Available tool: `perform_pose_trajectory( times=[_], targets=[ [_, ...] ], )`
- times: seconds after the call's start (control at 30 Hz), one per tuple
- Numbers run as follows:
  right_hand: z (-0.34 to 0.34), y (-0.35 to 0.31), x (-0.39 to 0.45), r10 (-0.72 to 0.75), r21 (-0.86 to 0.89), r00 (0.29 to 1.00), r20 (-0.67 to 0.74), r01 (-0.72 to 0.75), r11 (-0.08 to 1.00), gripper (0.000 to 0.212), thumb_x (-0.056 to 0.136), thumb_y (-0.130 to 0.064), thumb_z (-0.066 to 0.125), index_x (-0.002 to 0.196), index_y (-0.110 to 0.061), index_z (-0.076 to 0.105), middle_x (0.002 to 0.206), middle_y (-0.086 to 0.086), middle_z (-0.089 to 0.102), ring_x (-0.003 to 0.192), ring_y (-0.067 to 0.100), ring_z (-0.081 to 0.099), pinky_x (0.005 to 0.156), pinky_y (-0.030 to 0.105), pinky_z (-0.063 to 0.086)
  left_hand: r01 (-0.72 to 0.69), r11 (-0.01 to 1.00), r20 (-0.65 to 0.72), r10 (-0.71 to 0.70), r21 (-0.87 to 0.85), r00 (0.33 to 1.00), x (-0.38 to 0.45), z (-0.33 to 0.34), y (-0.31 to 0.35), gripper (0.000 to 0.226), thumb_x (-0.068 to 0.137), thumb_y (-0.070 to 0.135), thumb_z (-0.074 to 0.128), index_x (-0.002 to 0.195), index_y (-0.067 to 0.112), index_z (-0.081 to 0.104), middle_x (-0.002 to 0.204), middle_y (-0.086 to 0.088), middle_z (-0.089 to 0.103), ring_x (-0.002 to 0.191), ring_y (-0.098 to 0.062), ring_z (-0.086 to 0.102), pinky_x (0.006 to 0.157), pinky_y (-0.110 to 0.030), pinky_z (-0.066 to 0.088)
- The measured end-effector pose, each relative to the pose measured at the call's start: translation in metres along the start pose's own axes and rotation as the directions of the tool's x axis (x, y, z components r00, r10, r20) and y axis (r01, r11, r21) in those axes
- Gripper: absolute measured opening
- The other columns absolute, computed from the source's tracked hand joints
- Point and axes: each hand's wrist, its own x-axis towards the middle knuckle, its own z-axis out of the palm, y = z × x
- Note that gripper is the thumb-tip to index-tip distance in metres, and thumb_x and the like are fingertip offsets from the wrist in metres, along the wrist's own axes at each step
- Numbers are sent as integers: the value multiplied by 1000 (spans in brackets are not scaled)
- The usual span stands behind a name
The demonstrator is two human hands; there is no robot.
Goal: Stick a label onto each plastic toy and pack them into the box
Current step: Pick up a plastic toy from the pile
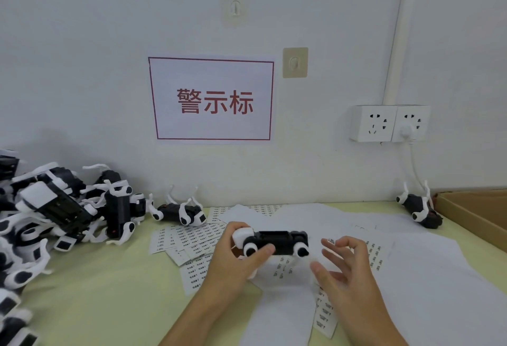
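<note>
Gripped in the left hand (239, 252), 1 black-and-white toy dog (274, 242) hovers above the label sheets (189, 238); the right hand (344, 263) pinches a label (331, 241) just beside it, apparently ready to press on.

Soft, even, slightly cool light fills the scene — no glare and only faint shadows, the plainest a grey smudge on the wall (82, 44) above the toy pile (55, 216). Wide-angle bending curves the pipe (397, 44) at right. Detail is soft overall — the right hand (343, 266) and the pile's lower edge are blurred.
</note>
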Motion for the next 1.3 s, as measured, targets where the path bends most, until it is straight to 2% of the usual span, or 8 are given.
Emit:
perform_pose_trajectory(
  times=[0.3, 0.63, 0.8, 0.9, 0.97, 1.13, 1.23, 1.3],
  targets=[
    [1, 5, 3, 25, -56, 999, -22, -26, 998, 34, 92, -14, 65, 104, -36, 43, 118, -16, 64, 104, -13, 58, 81, 19, 47, 47, 989, -127, -65, -138, 990, 4, -5, -3, 41, 71, 44, 87, 87, 23, 55, 73, -10, 58, 59, -18, 57, 56, -31, 50],
    [2, 10, 5, 17, -67, 998, -53, -21, 998, 25, 93, -12, 64, 103, -31, 50, 110, -16, 67, 100, -12, 60, 74, 16, 47, 6, 1000, 32, -5, -25, 999, 0, -4, -2, 59, 64, 10, 93, 102, 37, 58, 97, 6, 70, 87, -12, 71, 70, -24, 57],
    [2, 13, 6, 13, -64, 997, -71, -17, 998, 24, 93, -11, 63, 103, -29, 50, 107, -17, 67, 99, -11, 61, 68, 11, 50, -36, 985, -72, 49, 167, 996, -2, 3, 6, 73, 67, 31, 92, 117, 56, 45, 123, 25, 52, 107, 3, 59, 86, -16, 51],
    [3, 14, 7, 7, -67, 997, -72, -12, 998, 27, 92, -10, 63, 103, -30, 49, 107, -15, 67, 99, -10, 62, 68, 12, 50, -222, 855, -3, 253, 469, 968, 2, 11, 17, 70, 75, 46, 82, 129, 56, 39, 150, 34, 25, 142, 3, 22, 114, -28, 26],
    [4, 14, 7, 7, -70, 998, -68, -12, 997, 27, 93, -10, 63, 103, -31, 49, 107, -15, 67, 99, -10, 61, 68, 14, 50, -335, 599, 173, 312, 728, 934, 6, 17, 21, 70, 82, 55, 70, 140, 51, 31, 158, 30, 9, 148, 1, 4, 118, -32, 7],
    [4, 13, 6, 14, -78, 998, -66, -19, 997, 28, 93, -13, 63, 104, -33, 48, 108, -17, 66, 98, -12, 60, 70, 17, 49, -314, 128, 264, 305, 941, 915, 5, 25, 16, 65, 94, 14, 57, 147, 37, 26, 144, 9, 44, 131, -22, 36, 109, -36, 18],
    [4, 12, 6, 19, -84, 997, -71, -25, 996, 28, 93, -13, 63, 104, -33, 47, 108, -15, 65, 97, -13, 60, 70, 18, 49, -270, 151, 211, 321, 951, 923, 9, 19, 21, 48, 98, 23, 51, 140, 37, 33, 121, 11, 57, 109, -18, 46, 94, -31, 30],
    [5, 12, 6, 19, -82, 997, -77, -26, 996, 28, 93, -13, 63, 104, -33, 47, 108, -14, 65, 97, -14, 60, 69, 17, 49, -221, 332, 122, 294, 917, 948, 11, 15, 29, 43, 94, 33, 56, 134, 37, 41, 106, 12, 62, 97, -16, 52, 85, -29, 39]
  ],
)
